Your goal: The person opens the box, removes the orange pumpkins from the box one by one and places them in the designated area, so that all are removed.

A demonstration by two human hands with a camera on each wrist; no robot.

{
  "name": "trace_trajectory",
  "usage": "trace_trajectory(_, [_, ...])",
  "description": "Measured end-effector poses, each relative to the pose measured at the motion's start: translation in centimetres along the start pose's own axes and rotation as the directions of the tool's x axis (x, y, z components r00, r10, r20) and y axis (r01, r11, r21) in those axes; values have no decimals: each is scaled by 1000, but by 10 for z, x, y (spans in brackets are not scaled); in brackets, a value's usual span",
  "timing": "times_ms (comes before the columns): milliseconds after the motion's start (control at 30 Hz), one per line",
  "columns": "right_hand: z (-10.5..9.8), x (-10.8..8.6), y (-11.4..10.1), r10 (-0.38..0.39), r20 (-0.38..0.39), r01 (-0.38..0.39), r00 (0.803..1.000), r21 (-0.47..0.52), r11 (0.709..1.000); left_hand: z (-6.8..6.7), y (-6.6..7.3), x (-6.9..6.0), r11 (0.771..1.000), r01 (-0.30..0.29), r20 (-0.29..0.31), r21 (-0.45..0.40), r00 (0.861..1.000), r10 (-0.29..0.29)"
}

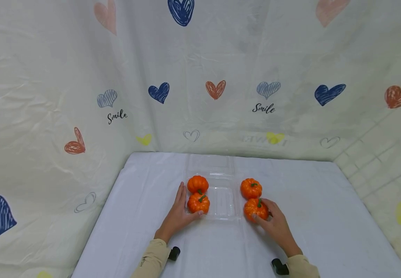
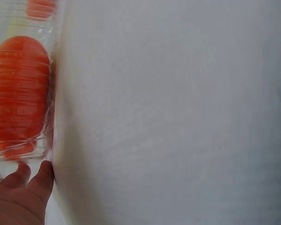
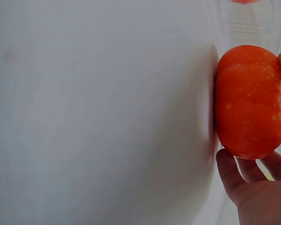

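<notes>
A clear plastic clamshell box (image 1: 223, 200) lies with its lid (image 1: 210, 164) folded back. On its left side sit two small orange toy pumpkins, a rear one (image 1: 197, 183) and a front one (image 1: 199, 204). My left hand (image 1: 179, 214) rests against the box's left wall, fingers straight and thumb at the front edge; the left wrist view shows fingertips (image 2: 47, 171) beside the clear wall. Right of the box, my right hand (image 1: 277, 224) holds a speckled toy pumpkin (image 3: 253, 103) between thumb and fingers, on or close to the tabletop. Just behind it is another pumpkin (image 1: 251, 188).
A white cloth covers the table (image 1: 325, 216). Behind it hangs a pale curtain (image 1: 193, 58) printed with hearts and words. Dark wrist devices, one on the left (image 1: 174, 253) and one on the right (image 1: 279, 266), sit by the sleeves.
</notes>
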State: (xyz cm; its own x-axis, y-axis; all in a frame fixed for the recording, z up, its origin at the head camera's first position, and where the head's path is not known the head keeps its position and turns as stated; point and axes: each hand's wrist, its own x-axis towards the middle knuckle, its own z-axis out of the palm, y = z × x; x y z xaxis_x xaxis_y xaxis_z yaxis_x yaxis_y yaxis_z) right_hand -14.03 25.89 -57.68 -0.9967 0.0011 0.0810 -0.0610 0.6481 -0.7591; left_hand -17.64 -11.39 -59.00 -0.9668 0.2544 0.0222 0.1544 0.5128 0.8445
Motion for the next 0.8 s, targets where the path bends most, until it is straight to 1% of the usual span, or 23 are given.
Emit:
trace_trajectory(167, [0,0,2,-16,3,16,1000,-19,1000,1,-1,-1,1000,6,7,-1,1000,-6])
trace_trajectory(233, [0,0,3,-16,1,16,1000,-25,1000,1,-1,-2,1000,0,4,5,1000,0])
trace_trajectory(433, [-1,1,2,-2,-3,2,1000,-20,1000,-1,0,0,1000,-11,-3,25,1000,11])
trace_trajectory(600, [-2,-1,0,11,3,-11,1000,-14,1000,0,-2,1,1000,-14,0,15,1000,14])
trace_trajectory(800, [-2,-2,0,8,7,-8,1000,-17,1000,0,-2,0,1000,2,7,6,1000,-2])
